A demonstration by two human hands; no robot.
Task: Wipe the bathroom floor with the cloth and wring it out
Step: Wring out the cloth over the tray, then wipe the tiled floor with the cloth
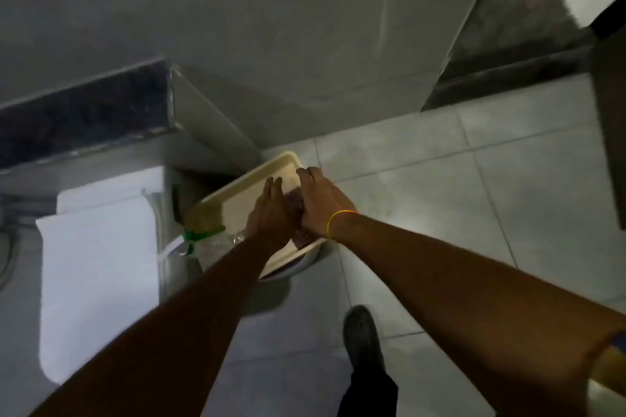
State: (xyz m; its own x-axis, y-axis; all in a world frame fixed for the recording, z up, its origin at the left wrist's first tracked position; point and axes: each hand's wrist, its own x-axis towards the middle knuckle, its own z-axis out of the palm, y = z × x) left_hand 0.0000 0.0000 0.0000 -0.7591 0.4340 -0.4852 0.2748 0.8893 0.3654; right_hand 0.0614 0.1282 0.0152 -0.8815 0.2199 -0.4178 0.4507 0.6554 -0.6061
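Both my arms reach down to a cream rectangular basin that rests tilted on a white bucket in the floor corner. A dark reddish cloth lies in the basin, squeezed between my left hand and my right hand. Only a small part of the cloth shows between and below the hands. My right wrist carries a thin yellow-orange band. The fingers of both hands press around the cloth.
A white toilet stands at the left, with a clear bottle with a green cap beside the basin. Grey tiled floor spreads to the right. My dark shoe is below. A doorway with a dark mat lies at the upper right.
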